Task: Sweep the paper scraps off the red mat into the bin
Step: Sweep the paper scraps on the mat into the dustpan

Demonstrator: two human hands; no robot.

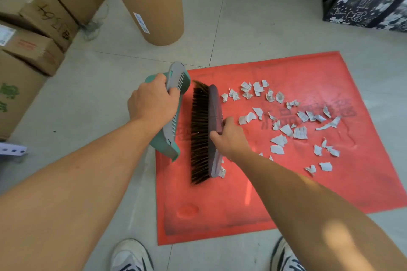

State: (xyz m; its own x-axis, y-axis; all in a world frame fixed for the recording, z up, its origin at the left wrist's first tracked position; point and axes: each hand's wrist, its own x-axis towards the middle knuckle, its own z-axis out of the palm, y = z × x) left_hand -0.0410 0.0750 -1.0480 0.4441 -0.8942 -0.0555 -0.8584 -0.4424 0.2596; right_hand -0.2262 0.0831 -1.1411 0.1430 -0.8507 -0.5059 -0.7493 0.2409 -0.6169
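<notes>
A red mat [286,193] lies on the tiled floor with several torn paper scraps [286,130] scattered over its right half. My left hand [152,101] grips a green and grey dustpan [174,121], tilted on edge at the mat's left border. My right hand [231,138] holds the grey back of a brush head [207,132], its dark bristles facing left toward the dustpan. The brush sits between the dustpan and the scraps. A tall brown cardboard bin [154,4] with a gold rim stands beyond the mat at the upper left.
Stacked cardboard boxes [33,28] line the left side. A dark patterned box [370,0] stands at the upper right. My two shoes [132,257] are at the bottom edge, near the mat's front border.
</notes>
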